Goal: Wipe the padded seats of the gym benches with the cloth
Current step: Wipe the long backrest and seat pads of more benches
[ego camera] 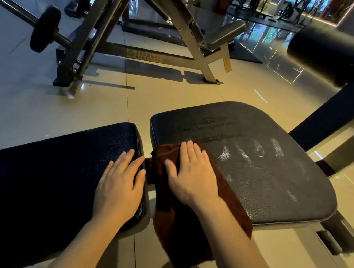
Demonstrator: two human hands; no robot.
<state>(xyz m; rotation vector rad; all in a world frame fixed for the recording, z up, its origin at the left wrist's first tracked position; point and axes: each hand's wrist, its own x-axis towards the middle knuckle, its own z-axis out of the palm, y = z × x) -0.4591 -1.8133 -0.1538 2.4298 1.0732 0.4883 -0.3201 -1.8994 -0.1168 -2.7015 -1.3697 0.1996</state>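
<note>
The brown cloth [187,212] lay over the near-left edge of the seat pad [256,165], pressed by the flat, straight-fingered right hand [191,175] while the open left hand [119,189] braced on the adjoining back pad [45,174]; mid-wipe, the streaked far side probably needed the next sweep.

Gym, padded benches [245,163], barbell rack [100,28], tiled floor [43,101]

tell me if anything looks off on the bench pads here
The seat pad carries pale streaks right of the right hand, perhaps smears or glare. The brown cloth hangs off its near edge. Nothing looks torn or spilled.
</note>
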